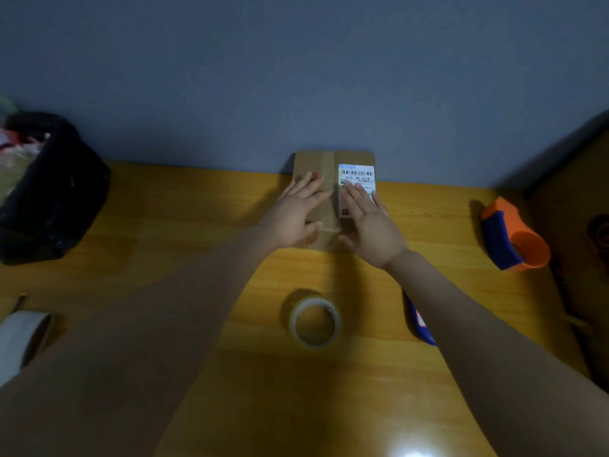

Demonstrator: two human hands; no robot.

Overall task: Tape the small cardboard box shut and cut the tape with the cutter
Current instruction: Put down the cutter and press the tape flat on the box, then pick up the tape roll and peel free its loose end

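A small brown cardboard box (326,166) with a white barcode label (357,174) lies against the wall at the back of the wooden table (164,225). My left hand (295,216) rests flat on its left flap, fingers spread. My right hand (370,222) lies flat on the right flap, partly over the label. Neither hand holds anything. A roll of clear tape (315,323) lies flat on the table nearer to me. An orange and blue tape cutter (510,237) stands at the right. A blue object (420,321) is half hidden by my right forearm.
A black bin with a bag and rubbish (49,192) stands at the back left. A white tape roll (21,338) lies at the left edge. A dark brown surface (576,225) borders the table on the right. A grey wall rises behind the box.
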